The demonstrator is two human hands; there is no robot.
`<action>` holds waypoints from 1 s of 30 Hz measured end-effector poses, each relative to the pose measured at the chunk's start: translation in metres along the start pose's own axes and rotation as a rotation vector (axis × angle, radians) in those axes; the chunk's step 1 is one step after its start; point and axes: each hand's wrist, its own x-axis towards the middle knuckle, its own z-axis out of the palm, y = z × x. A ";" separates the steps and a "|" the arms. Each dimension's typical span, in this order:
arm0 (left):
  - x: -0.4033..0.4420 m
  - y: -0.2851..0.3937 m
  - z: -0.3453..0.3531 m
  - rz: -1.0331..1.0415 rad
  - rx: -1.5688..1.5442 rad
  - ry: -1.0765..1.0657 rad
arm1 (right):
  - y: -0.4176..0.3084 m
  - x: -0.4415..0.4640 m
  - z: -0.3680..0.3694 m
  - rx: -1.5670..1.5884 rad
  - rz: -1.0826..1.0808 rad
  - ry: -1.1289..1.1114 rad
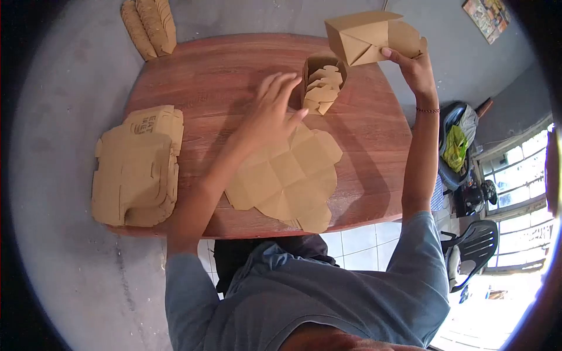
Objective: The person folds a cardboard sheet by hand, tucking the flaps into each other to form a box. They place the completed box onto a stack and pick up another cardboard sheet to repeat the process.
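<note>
My right hand (414, 67) grips a folded brown cardboard box (363, 38), raised above the far right part of the table, thumb on its near side. With fingers apart and nothing in them, my left hand (272, 114) hovers over the table's middle. Just right of its fingertips stands another brown cardboard box (324, 88), with several flaps or nested pieces showing inside. Below the left hand, an unfolded cardboard blank (287, 175) with crease lines lies flat, partly covered by that hand and wrist.
A stack of flat cardboard blanks (137, 169), the top one printed, lies at the table's left edge. Corrugated cardboard pieces (149, 26) stand at the far left corner. The reddish wooden table (228, 58) has a rounded edge. A black chair (477, 245) stands to the right.
</note>
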 end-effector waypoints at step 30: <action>0.035 -0.035 0.073 -0.129 0.125 -0.042 | 0.037 0.021 0.021 -0.800 -0.163 -0.477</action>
